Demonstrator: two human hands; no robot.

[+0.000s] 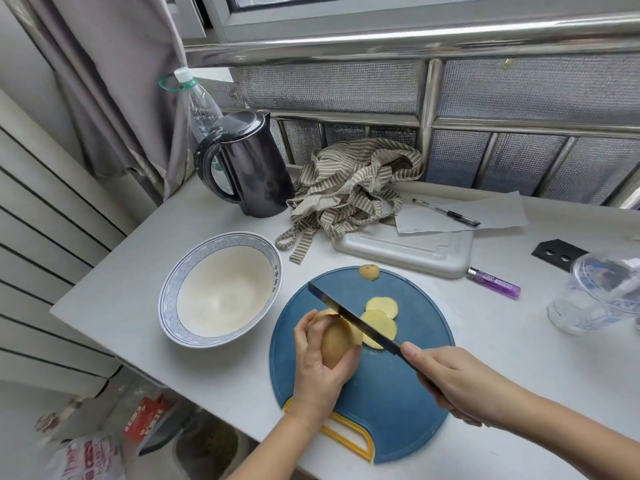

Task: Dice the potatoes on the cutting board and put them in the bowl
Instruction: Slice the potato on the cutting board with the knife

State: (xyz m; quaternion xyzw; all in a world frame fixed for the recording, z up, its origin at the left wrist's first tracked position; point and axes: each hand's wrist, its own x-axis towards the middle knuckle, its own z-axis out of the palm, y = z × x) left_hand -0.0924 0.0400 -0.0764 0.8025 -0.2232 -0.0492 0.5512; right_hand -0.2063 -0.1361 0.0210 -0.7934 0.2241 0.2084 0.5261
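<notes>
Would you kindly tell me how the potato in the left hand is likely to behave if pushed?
The potato looks rounded, so it would probably roll once the left hand lets go. Its cut face by the knife is likely wet and slippery. It holds its shape under the grip, so probably stiff.

The white desk (pixel 214 375) carries a round blue cutting board (pixel 381 403) at its front edge and a patterned bowl (pixel 221 292) just left of it. A dark kettle (pixel 249 168) and a striped cloth (pixel 346 188) sit at the back. A white tray (pixel 408 251), a purple lighter (pixel 493 283) and a clear cup (pixel 588 296) lie to the right.
</notes>
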